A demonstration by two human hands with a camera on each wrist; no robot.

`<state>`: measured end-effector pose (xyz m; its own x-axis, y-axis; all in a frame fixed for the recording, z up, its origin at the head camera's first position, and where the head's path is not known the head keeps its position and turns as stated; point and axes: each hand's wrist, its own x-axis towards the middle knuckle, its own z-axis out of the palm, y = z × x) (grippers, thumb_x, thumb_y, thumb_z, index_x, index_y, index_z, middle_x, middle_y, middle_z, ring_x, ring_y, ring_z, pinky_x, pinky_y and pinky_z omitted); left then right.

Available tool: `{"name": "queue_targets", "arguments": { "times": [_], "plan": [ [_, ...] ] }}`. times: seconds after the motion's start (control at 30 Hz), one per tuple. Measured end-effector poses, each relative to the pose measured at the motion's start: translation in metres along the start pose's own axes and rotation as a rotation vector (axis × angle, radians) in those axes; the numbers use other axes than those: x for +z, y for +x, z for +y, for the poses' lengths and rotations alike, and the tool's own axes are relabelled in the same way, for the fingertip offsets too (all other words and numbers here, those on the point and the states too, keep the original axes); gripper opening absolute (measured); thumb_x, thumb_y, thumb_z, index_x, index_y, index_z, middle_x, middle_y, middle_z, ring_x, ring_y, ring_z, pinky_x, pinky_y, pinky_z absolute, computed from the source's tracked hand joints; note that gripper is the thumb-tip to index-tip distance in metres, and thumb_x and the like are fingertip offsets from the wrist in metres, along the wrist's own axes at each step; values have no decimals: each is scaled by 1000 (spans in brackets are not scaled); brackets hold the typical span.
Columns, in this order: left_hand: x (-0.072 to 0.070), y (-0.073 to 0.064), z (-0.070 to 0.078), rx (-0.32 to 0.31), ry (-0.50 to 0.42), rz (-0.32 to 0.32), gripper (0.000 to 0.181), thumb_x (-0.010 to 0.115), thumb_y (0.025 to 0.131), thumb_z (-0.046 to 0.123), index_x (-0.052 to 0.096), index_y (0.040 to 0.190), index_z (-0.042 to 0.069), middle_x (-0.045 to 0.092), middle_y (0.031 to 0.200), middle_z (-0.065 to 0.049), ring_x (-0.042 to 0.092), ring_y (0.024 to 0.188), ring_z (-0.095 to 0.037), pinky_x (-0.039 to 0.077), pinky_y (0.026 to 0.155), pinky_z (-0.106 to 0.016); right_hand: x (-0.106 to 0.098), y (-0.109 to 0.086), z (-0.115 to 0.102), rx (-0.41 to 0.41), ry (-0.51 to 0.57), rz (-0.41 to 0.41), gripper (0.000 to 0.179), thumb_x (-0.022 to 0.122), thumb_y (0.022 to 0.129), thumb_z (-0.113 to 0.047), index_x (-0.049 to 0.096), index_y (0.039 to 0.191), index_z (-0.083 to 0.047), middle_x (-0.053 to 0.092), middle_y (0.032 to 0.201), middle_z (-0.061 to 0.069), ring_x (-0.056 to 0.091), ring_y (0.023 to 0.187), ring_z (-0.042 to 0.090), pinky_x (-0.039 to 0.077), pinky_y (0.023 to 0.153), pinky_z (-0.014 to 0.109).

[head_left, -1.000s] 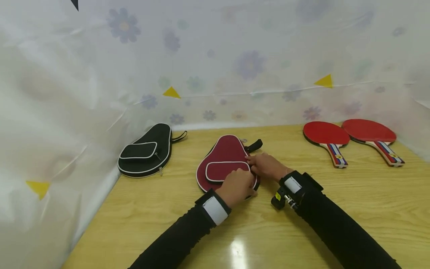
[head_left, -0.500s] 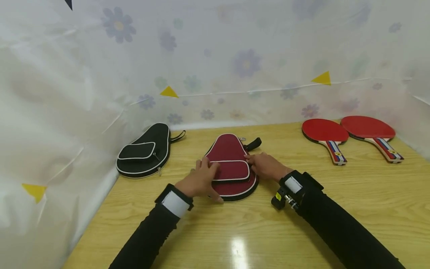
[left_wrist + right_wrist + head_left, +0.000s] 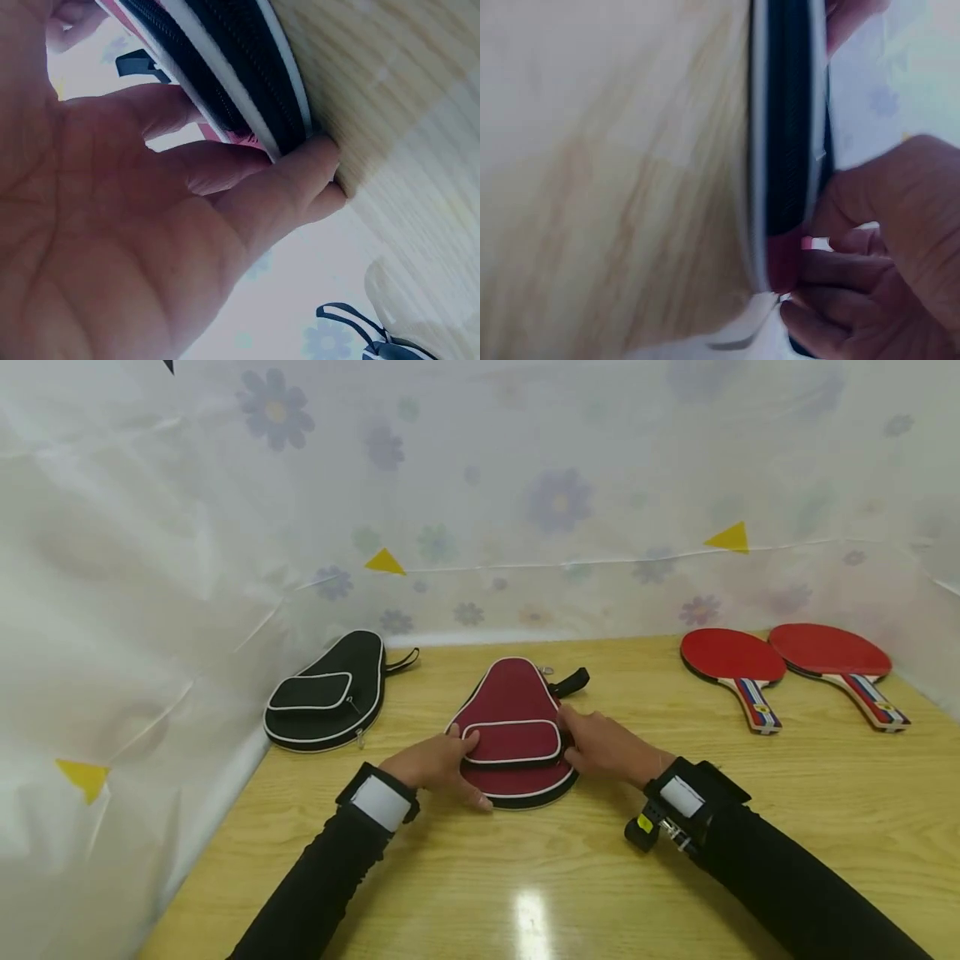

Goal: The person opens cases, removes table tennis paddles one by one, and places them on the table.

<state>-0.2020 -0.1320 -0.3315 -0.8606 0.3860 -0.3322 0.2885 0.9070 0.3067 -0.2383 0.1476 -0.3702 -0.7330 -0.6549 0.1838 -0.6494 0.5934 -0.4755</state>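
Note:
A maroon table tennis bat case point(image 3: 513, 693) with white piping and a front pocket point(image 3: 517, 742) lies on the wooden table. My left hand point(image 3: 437, 765) holds its lower left side, thumb by the front edge and fingers at the pocket. Close up in the left wrist view, the fingers point(image 3: 277, 187) reach round the black zip edge point(image 3: 247, 67) down to the table. On the opposite side, my right hand point(image 3: 606, 745) pinches the case's right edge with thumb and curled fingers. The right wrist view shows those fingers point(image 3: 840, 292) at the end of the zip band point(image 3: 786, 135).
A black bat case point(image 3: 326, 685) with a wrist loop lies at the far left by the sheeting. Two red bats point(image 3: 731, 656) point(image 3: 828, 649) lie side by side at the far right, handles towards me. Floral sheeting point(image 3: 480, 502) hangs behind the table.
My left hand has gone from the case's lower right corner to its left side, then settled lower there. My right hand stays at the right edge, shifted slightly. The case has hardly moved.

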Motion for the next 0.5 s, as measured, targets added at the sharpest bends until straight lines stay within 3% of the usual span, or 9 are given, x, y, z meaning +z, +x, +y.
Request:
{"name": "queue_targets", "arguments": {
  "times": [0.07, 0.17, 0.23, 0.3, 0.5],
  "plan": [
    [-1, 0, 1, -2, -6, 3, 115, 89, 73, 47, 26, 160, 6, 16, 161, -34, 30, 148, -37, 33, 116, -42, -3, -6, -5, -12, 41, -54, 38, 61, 92, -3, 48, 127, 3, 69, 97, 7, 56, 72, 9, 44, 64, 27],
    [-1, 0, 3, -4, 7, 14, 115, 91, 72, 45, 28, 159, 5, 19, 160, -34, 31, 147, -38, 34, 116, -43, -3, -14, -15, 8, 68, -149, 55, 65, 98, -20, 42, 143, 2, 64, 123, 17, 64, 98, 21, 51, 84, 37],
    [0, 0, 3, -5, 25, 19, 114, 91, 71, 45, 29, 159, 4, 21, 160, -33, 31, 147, -38, 34, 115, -43, 0, -17, -22, 16, 50, -184, 67, 71, 96, -31, 42, 148, 1, 53, 138, 24, 56, 122, 34, 48, 97, 48],
    [1, 0, 3, 0, 42, 21, 114, 91, 71, 45, 30, 158, 4, 23, 159, -32, 31, 147, -38, 34, 116, -43, 4, -19, -29, 14, 1, -193, 75, 75, 91, -38, 44, 149, -1, 41, 147, 29, 42, 135, 45, 41, 104, 57],
    [1, 0, 3, 7, 59, 28, 113, 91, 71, 45, 32, 158, 4, 27, 160, -27, 29, 148, -36, 32, 117, -43, 9, -19, -41, 14, -112, -144, 77, 83, 83, -38, 52, 144, -2, 45, 141, 30, 47, 130, 45, 46, 101, 54]
  ]
}}
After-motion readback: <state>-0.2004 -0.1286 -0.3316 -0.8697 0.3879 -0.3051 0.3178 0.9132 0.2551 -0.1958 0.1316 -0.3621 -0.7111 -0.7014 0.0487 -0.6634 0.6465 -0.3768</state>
